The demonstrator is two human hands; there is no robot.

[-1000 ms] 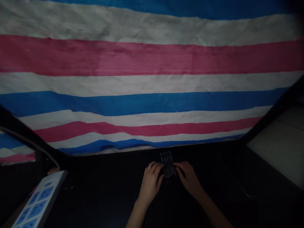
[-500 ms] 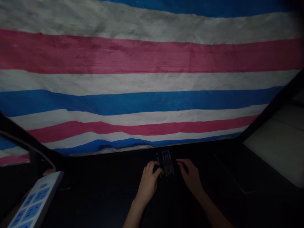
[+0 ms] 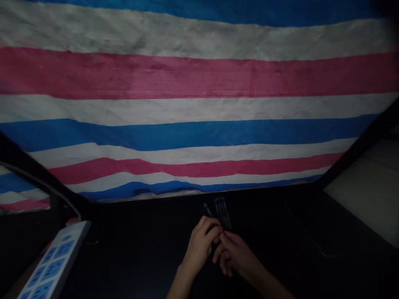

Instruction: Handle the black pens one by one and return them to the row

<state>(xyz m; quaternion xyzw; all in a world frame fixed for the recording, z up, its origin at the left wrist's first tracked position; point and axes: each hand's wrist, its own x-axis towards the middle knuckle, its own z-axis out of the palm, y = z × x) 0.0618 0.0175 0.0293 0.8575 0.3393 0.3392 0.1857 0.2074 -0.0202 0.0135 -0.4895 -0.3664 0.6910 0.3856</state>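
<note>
A pen (image 3: 207,209), dim in the low light, slants out beyond the fingers of my left hand (image 3: 201,243), which is closed on it. My right hand (image 3: 235,253) meets the left one at the fingertips, thumb and forefinger pinched where the near end of the same pen seems to be; the fingers hide that end. Just beyond the hands, several slim clear pens (image 3: 222,211) lie side by side on the black tabletop (image 3: 140,253).
A white power strip (image 3: 56,259) with blue sockets lies at the left, a cable (image 3: 62,193) running behind it. Striped red, white and blue sheeting (image 3: 199,135) hangs behind the table. A dark flat object with a thin edge (image 3: 327,232) is at the right.
My right hand has moved left and nearer to me, joining the left hand at the fingertips. The pen under my left hand now tilts away from the row. The view has shifted slightly.
</note>
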